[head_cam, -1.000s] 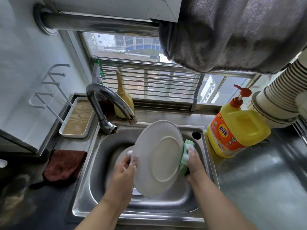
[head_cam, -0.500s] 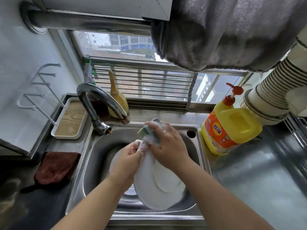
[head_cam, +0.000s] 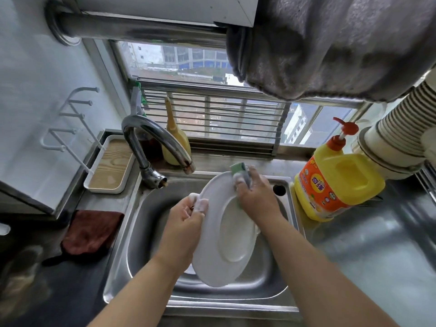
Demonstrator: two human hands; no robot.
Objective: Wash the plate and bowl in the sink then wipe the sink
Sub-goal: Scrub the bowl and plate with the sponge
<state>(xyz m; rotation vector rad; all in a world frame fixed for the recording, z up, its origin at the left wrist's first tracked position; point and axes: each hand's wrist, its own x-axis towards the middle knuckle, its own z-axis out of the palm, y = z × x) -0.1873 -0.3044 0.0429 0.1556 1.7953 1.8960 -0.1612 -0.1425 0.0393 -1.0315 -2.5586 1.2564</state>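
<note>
The plate (head_cam: 226, 234) stands tilted on edge over the sink (head_cam: 146, 223), hiding most of the basin under it, so you cannot make out a bowl there. Your left hand (head_cam: 184, 223) grips its left rim with foamy fingers; your right hand (head_cam: 257, 197) clutches the green sponge (head_cam: 239, 169) against its top edge. The yellow soap bottle (head_cam: 335, 180) stands right of the sink, the tap (head_cam: 153, 140) behind, a brown cloth (head_cam: 92, 232) left.
</note>
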